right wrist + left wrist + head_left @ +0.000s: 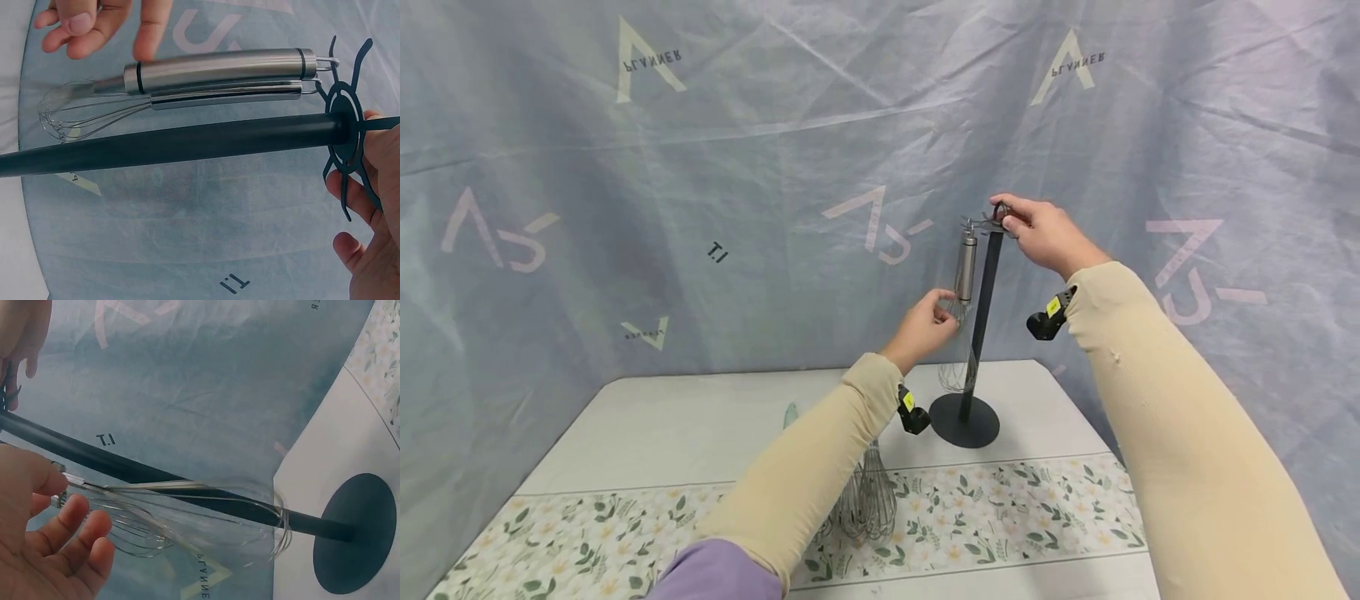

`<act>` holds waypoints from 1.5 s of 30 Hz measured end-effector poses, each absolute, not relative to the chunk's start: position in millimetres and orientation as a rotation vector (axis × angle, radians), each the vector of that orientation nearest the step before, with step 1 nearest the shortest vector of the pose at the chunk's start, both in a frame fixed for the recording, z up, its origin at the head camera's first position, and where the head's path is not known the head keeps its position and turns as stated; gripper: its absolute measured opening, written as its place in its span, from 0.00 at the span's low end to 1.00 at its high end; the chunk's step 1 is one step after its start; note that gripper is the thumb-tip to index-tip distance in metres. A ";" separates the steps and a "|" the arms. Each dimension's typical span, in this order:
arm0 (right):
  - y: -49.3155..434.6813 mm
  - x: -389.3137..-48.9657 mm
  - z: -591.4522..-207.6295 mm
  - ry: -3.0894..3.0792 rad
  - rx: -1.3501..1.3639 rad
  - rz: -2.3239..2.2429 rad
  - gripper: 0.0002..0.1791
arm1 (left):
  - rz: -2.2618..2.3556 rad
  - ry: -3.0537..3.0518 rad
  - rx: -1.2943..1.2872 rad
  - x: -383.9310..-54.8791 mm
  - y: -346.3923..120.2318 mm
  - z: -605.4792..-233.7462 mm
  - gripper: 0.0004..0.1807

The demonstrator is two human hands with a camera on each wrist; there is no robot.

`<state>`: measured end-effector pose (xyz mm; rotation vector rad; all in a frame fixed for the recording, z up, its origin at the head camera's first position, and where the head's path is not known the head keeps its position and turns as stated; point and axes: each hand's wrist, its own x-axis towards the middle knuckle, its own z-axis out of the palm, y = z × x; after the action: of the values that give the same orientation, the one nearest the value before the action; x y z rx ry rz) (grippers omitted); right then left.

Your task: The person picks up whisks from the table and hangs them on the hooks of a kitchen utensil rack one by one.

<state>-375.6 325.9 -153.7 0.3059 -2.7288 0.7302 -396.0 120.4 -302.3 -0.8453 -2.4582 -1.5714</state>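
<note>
Right of centre, two whisks (967, 265) hang from the utensil rack's (987, 312) hooks (358, 61); the left hand (927, 325), fingers apart, touches one handle (219, 69). The right hand's (1048, 235) fingers clamp the rack up high, likely steadying it.

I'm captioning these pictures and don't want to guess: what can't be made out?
Head: handles of the tabletop whisks, hidden behind the left sleeve.
Head: most of the pale green object, apparently behind that sleeve.
Right wrist: wires of the larger hanging whisk, blurred.
Right wrist: the stand's round base, cut off by the left edge.
</note>
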 end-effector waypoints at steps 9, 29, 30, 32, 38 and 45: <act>324.6 -373.5 -150.9 -2.729 0.318 0.739 0.27 | -1.650 -2.483 -0.879 -398.8 90.2 -327.7 0.23; 326.8 -377.2 -154.4 -2.719 0.348 0.724 0.27 | -1.567 -2.541 -0.671 -368.7 -46.4 -387.8 0.17; 326.5 -377.5 -154.5 -2.718 0.350 0.721 0.27 | -1.574 -2.532 -0.638 -368.2 -53.7 -393.3 0.17; 327.4 -377.7 -155.3 -2.716 0.346 0.712 0.27 | -1.607 -2.520 -0.567 -368.7 -66.8 -405.2 0.17; 328.3 -378.0 -156.5 -2.703 0.340 0.696 0.27 | -1.684 -2.474 -0.303 -371.1 -93.1 -438.5 0.18; 324.9 -380.6 -155.8 -2.707 0.342 0.708 0.27 | -1.690 -2.625 -0.062 -366.7 -109.9 -464.4 0.25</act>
<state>-380.6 324.9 -155.8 0.3421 -2.7073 0.7083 -366.7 -109.9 -464.4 -0.0623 -2.6249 -1.6899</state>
